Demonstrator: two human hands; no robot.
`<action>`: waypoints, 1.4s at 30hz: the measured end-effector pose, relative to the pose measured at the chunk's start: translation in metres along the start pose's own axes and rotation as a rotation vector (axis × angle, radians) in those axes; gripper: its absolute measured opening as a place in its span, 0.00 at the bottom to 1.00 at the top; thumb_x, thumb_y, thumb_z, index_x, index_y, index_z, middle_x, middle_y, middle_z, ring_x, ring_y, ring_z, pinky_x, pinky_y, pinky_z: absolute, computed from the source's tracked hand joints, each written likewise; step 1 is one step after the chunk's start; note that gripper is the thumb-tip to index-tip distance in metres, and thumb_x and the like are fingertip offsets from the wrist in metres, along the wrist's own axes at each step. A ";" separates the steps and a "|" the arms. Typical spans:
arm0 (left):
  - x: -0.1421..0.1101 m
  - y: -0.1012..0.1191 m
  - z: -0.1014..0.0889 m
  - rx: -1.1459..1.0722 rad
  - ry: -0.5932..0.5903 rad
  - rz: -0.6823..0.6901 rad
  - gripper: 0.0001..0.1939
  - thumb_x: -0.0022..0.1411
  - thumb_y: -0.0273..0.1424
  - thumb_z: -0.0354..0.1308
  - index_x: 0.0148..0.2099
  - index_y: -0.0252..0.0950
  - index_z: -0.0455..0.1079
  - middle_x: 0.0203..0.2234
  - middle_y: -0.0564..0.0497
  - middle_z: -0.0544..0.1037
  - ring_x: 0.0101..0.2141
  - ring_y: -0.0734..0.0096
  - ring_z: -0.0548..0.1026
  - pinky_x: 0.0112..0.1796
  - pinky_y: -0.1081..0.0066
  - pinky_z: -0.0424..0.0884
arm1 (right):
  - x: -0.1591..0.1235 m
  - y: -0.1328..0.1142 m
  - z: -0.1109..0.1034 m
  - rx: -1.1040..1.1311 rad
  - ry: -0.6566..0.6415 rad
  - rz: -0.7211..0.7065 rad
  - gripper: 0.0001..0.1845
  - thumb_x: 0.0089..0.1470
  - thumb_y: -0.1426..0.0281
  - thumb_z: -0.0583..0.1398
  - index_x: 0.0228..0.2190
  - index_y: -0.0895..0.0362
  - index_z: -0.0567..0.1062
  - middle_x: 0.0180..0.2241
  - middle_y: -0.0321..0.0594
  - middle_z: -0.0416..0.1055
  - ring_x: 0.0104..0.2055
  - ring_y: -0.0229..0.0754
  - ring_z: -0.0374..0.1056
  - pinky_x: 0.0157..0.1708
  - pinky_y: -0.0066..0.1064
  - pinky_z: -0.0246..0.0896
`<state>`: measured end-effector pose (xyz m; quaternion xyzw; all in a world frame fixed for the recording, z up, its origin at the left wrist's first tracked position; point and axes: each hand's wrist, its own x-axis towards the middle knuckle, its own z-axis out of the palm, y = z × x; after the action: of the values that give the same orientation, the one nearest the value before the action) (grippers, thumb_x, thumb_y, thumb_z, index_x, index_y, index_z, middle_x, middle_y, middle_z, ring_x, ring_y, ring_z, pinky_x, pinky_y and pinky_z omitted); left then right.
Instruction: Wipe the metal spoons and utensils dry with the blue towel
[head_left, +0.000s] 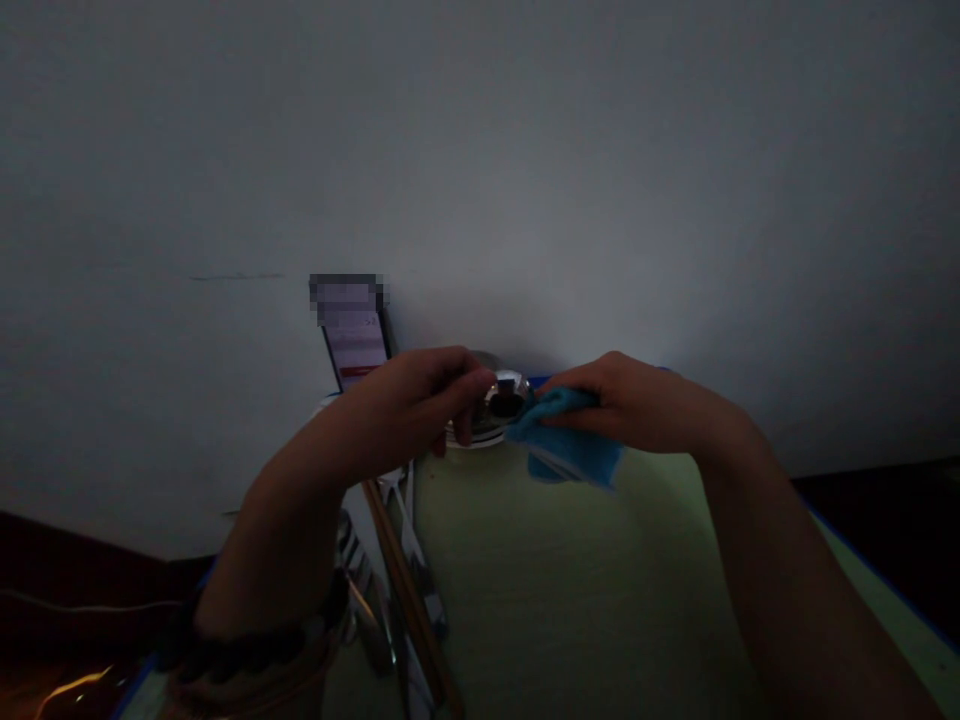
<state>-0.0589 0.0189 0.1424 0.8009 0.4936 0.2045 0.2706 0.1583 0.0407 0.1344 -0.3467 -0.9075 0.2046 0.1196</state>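
My left hand [427,400] pinches a shiny rounded metal utensil [508,392] that looks like the bowl of a spoon; its handle is hidden. Bunched in the closed fingers of my right hand [626,400] is a blue cloth [574,440], whose near edge touches or lies close beside the metal. Under and behind my left fingers sits a dish with a dark-striped rim [480,440], mostly covered. Left of centre on the table, below my left forearm, lie wooden chopsticks [405,590] and a metal utensil [420,570].
A phone [356,335] leans upright against the pale wall [525,180] behind the table. More metal cutlery [367,600] lies beside the chopsticks. The light green tabletop [570,590] has a blue edge [877,560]. The room is dim.
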 end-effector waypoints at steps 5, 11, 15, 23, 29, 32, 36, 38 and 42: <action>0.000 -0.001 0.000 0.019 0.013 0.031 0.15 0.62 0.40 0.44 0.31 0.35 0.64 0.19 0.55 0.71 0.19 0.77 0.70 0.21 0.79 0.65 | -0.002 -0.003 0.002 0.001 -0.030 -0.043 0.14 0.53 0.65 0.53 0.38 0.57 0.73 0.32 0.37 0.73 0.29 0.35 0.66 0.28 0.25 0.55; 0.002 0.002 0.006 -0.010 0.033 -0.008 0.15 0.61 0.41 0.45 0.34 0.34 0.64 0.22 0.53 0.71 0.22 0.75 0.70 0.22 0.78 0.65 | 0.002 -0.001 0.003 -0.060 0.057 -0.019 0.13 0.53 0.66 0.54 0.38 0.56 0.73 0.31 0.38 0.74 0.30 0.36 0.66 0.29 0.26 0.55; -0.001 -0.002 0.004 -0.014 0.014 0.029 0.13 0.60 0.40 0.48 0.35 0.34 0.64 0.22 0.55 0.69 0.21 0.78 0.68 0.21 0.79 0.64 | 0.002 0.000 0.004 0.019 0.008 -0.014 0.13 0.52 0.64 0.54 0.36 0.57 0.74 0.31 0.38 0.73 0.29 0.36 0.66 0.28 0.26 0.56; -0.016 -0.032 -0.015 -0.143 0.114 0.066 0.09 0.58 0.36 0.53 0.35 0.34 0.66 0.28 0.52 0.71 0.26 0.77 0.69 0.24 0.78 0.68 | -0.015 0.022 0.004 0.210 -0.060 0.152 0.19 0.51 0.56 0.53 0.34 0.58 0.73 0.29 0.38 0.73 0.28 0.39 0.67 0.25 0.28 0.59; -0.021 -0.032 -0.015 -0.195 0.055 -0.019 0.10 0.59 0.36 0.52 0.34 0.34 0.66 0.25 0.52 0.74 0.27 0.74 0.73 0.24 0.77 0.71 | -0.017 0.019 0.003 0.286 -0.075 0.187 0.19 0.50 0.55 0.53 0.27 0.58 0.72 0.23 0.36 0.70 0.23 0.36 0.65 0.21 0.26 0.59; -0.022 -0.029 -0.014 -0.241 -0.019 -0.057 0.11 0.58 0.37 0.54 0.39 0.35 0.63 0.21 0.54 0.73 0.22 0.73 0.73 0.22 0.75 0.71 | -0.019 0.014 0.002 0.295 -0.015 0.179 0.18 0.51 0.57 0.53 0.27 0.58 0.72 0.21 0.34 0.67 0.21 0.34 0.63 0.20 0.25 0.58; -0.027 -0.022 -0.011 -0.182 0.013 0.019 0.19 0.56 0.37 0.55 0.49 0.40 0.59 0.21 0.57 0.72 0.20 0.75 0.72 0.20 0.77 0.68 | -0.022 0.009 0.003 0.395 0.044 0.208 0.16 0.51 0.58 0.53 0.26 0.58 0.71 0.19 0.33 0.66 0.19 0.33 0.61 0.19 0.25 0.57; -0.029 -0.016 -0.008 -0.039 0.083 0.083 0.23 0.54 0.37 0.57 0.52 0.42 0.59 0.24 0.56 0.72 0.23 0.74 0.72 0.23 0.77 0.68 | -0.022 0.008 0.003 0.432 0.077 0.206 0.16 0.51 0.58 0.53 0.27 0.58 0.71 0.20 0.33 0.67 0.20 0.33 0.62 0.19 0.25 0.57; -0.027 -0.001 0.000 0.252 0.179 0.166 0.20 0.54 0.39 0.56 0.49 0.41 0.64 0.28 0.53 0.74 0.26 0.73 0.72 0.27 0.75 0.67 | -0.019 0.005 0.001 0.384 0.088 0.136 0.16 0.51 0.58 0.54 0.26 0.58 0.71 0.22 0.33 0.67 0.22 0.32 0.62 0.20 0.24 0.58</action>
<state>-0.0713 -0.0054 0.1402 0.8450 0.4696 0.2332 0.1054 0.1751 0.0308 0.1300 -0.3867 -0.8202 0.3661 0.2090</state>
